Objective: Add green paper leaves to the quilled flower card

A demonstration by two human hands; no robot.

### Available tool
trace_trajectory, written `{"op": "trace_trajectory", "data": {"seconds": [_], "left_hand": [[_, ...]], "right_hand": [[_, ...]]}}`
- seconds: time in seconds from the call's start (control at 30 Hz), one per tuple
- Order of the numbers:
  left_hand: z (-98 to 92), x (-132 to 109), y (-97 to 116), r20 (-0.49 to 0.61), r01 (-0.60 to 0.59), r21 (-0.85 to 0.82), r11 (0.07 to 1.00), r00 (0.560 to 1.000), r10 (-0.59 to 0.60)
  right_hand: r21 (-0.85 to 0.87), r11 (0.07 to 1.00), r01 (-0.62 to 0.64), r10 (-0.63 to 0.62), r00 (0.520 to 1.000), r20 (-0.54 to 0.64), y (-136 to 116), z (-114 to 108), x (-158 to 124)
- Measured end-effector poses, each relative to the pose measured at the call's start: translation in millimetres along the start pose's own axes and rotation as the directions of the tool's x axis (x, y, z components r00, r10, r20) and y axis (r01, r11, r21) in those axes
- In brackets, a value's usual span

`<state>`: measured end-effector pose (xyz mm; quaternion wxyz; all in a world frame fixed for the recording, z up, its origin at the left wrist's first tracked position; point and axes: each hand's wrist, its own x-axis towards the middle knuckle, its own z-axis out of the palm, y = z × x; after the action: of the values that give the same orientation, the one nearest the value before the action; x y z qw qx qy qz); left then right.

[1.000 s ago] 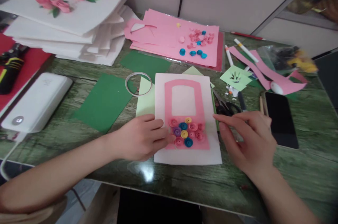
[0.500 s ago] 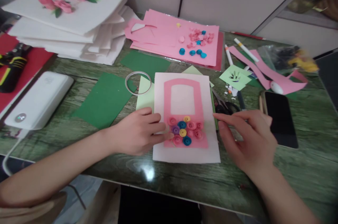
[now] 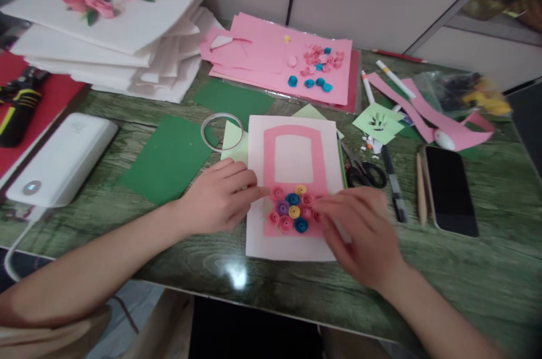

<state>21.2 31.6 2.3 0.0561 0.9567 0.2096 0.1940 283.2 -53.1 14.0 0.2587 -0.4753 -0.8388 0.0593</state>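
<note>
A white card carries a pink paper basket shape with a tall handle. Coiled paper flowers in pink, blue, yellow and purple cluster on its lower part. My left hand lies at the card's left edge, index finger stretched to a pink flower and the other fingers loosely curled, holding nothing. From the right, my right hand reaches over the card. Its thumb and fingertips come together around a pink paper flower at the right of the cluster, partly hidden by them.
Scissors, a craft knife, a wooden stick and a phone lie to the right. Behind are pink sheets with loose coils. Green paper, a tape ring and a power bank are leftward.
My right hand has moved left from beside the card onto the flowers. My left hand has drawn slightly up, its index fingertip now at the upper left flower, uncovering a lower pink one.
</note>
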Motion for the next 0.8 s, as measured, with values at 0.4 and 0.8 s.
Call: {"op": "trace_trajectory", "data": {"seconds": [0.4,0.8], "left_hand": [[4.9,2,1,0.110,0.176,0.028,0.984,0.978,-0.178],[6.7,2,-2,0.091,0.158,0.040,0.987,0.983,-0.161]], "right_hand": [[0.112,0.961,0.255,-0.273,0.942,0.197,-22,23,0],[0.132,0.960,0.247,-0.272,0.934,0.230,-20,26,4]]}}
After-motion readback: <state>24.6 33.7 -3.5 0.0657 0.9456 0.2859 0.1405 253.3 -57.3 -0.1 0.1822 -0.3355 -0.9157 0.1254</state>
